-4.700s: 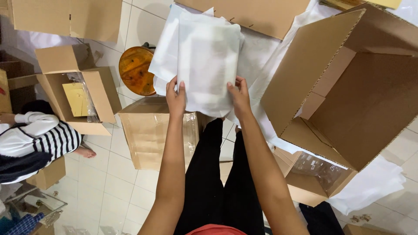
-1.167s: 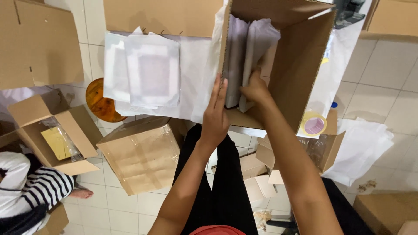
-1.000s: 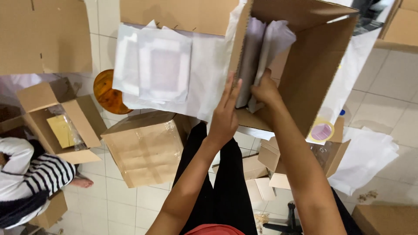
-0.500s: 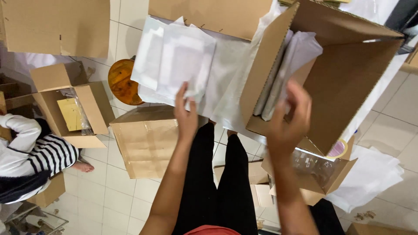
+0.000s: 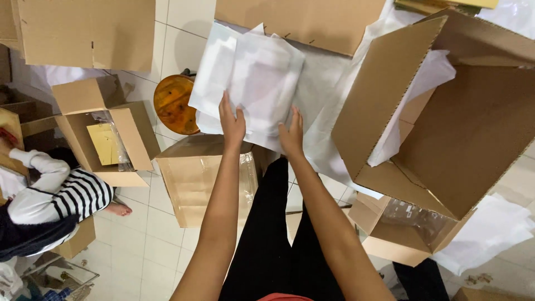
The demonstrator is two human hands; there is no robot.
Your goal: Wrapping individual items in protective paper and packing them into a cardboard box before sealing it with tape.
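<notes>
Left hand (image 5: 232,121) and right hand (image 5: 292,134) lie on the near edge of a stack of white packets (image 5: 253,83), fingers pressed flat against it; whether either truly grasps cannot be told. The packets rest on white sheeting, just left of an open carton (image 5: 468,128) holding more white packets. A wooden stool (image 5: 174,105) stands left.

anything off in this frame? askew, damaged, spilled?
Nothing damaged or spilled. The big cardboard box lies tipped on its side, with white packets slumped inside against its wall. Both the left hand and right hand rest on an uneven, fanned stack of white packets.
</notes>
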